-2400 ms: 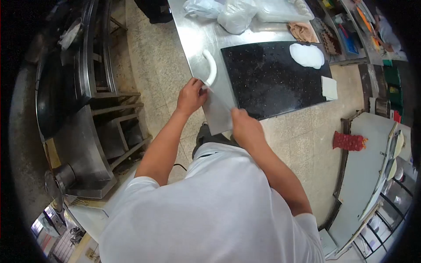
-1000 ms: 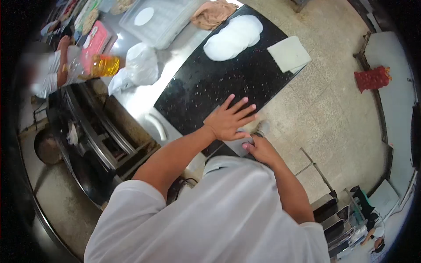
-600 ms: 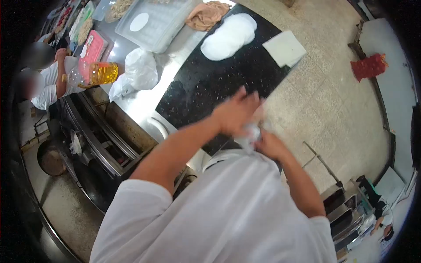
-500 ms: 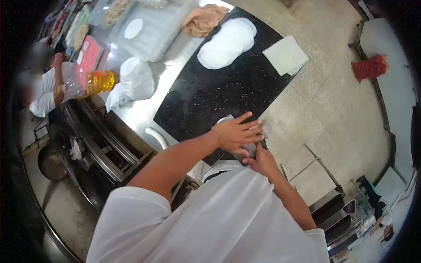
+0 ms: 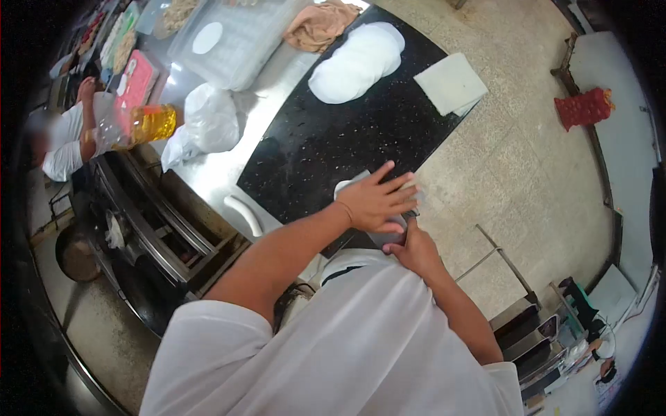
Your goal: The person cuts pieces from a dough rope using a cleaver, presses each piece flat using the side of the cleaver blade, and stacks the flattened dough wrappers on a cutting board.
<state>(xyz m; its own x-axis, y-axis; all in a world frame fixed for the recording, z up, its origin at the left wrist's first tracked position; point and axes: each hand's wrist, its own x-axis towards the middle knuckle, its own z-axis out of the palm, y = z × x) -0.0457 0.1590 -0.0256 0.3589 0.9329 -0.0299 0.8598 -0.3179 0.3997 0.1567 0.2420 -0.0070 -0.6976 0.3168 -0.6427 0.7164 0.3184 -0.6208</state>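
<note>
Fingers of the left hand (image 5: 377, 203) are spread wide and nearly straight, palm down over a broad grey blade (image 5: 386, 238) and gripping nothing; those of the right hand (image 5: 417, 247) curl in at the blade's near end, holding it, though how firmly I cannot tell. The blade seems to lie flat, just below the middle of the frame, near the lower end of a black stone slab (image 5: 305, 149). A white dough piece (image 5: 340, 188) peeps out beside the left hand, the rest of it hidden.

Uneven pressure from the palm could leave the dough thicker on one side, and it might tear if it clings to the metal. A slip across the smooth blade could bring the fingertips onto its edge.

Polished and pale-flecked, the slab sets off the soft, matt dough rounds (image 5: 357, 62) at upper centre; overlapping as they do, they may stick together. A squarish folded white cloth (image 5: 449, 82) lies at the slab's right edge, a crumpled brown cloth (image 5: 320, 26) at its upper end. Left of centre, a smooth, curved dough rope (image 5: 245, 209) rests on the shiny steel desk (image 5: 215, 173), below a thin, wrinkled plastic bag (image 5: 214, 118).
</note>
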